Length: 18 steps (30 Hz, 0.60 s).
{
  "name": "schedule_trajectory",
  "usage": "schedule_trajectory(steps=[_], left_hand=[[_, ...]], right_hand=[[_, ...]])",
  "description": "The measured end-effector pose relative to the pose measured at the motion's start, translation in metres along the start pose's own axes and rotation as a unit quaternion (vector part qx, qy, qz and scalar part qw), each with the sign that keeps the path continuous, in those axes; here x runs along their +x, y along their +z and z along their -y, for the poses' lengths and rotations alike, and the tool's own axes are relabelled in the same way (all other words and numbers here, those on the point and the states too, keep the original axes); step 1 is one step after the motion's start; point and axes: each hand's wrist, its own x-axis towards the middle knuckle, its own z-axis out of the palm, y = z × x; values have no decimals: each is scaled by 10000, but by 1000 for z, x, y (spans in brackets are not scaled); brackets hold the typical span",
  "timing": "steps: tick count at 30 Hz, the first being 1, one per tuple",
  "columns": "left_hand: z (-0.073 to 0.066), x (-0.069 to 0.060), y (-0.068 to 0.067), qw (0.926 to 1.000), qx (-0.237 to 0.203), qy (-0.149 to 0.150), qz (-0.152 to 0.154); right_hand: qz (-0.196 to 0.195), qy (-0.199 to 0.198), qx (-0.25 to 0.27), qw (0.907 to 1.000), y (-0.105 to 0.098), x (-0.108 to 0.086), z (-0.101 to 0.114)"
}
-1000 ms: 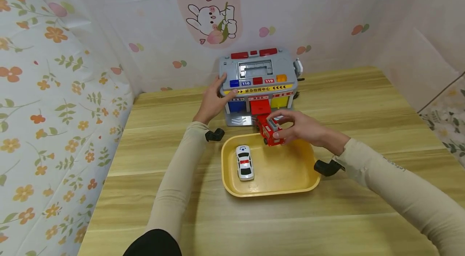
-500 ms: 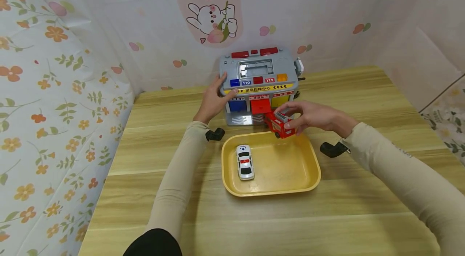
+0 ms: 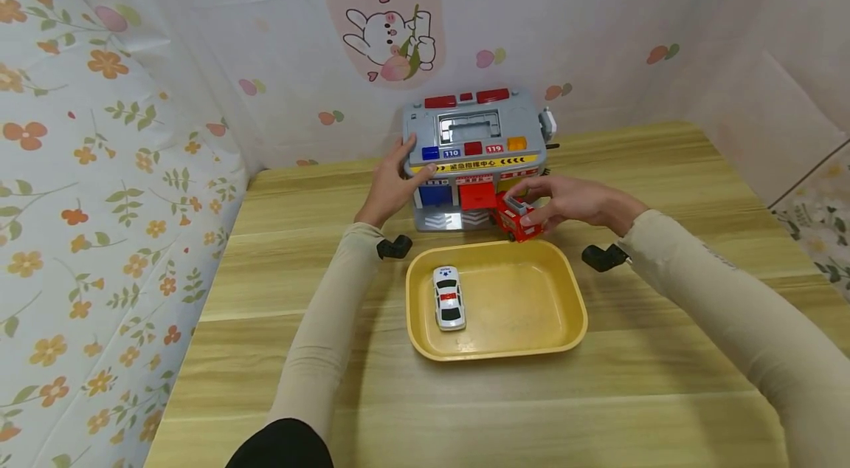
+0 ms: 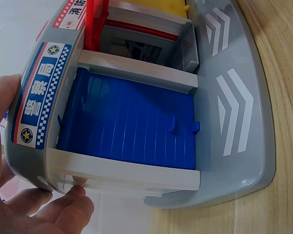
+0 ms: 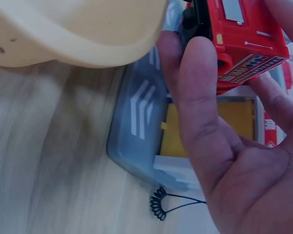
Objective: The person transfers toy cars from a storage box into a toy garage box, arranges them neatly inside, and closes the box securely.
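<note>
My right hand pinches a red toy fire truck between thumb and fingers. The truck is held tilted in front of the grey toy rescue station, just beyond the tray's far rim. My left hand grips the station's left end, thumb on the front edge of the roof. A red door in the middle bay stands raised. In the left wrist view the blue door is down; the right wrist view shows the yellow door, partly behind my right hand.
A yellow tray sits in front of the station, with a white toy police car lying in its left part. Black coiled cord hangs by the station's right end. A printed cloth backs the wooden table.
My right hand has carried the fire truck rightward and slightly back, from before the middle bay to before the right bay. The left hand keeps its place on the station.
</note>
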Motion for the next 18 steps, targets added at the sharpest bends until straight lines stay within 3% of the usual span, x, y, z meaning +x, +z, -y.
schedule_trajectory(steps=[10, 18], left_hand=[[1, 1, 1, 10000, -6, -32, -2], [3, 2, 0, 10000, 40, 1, -16]], right_hand=[[58, 95, 500, 9987, 9, 19, -4], [-11, -6, 458, 9990, 18, 28, -9]])
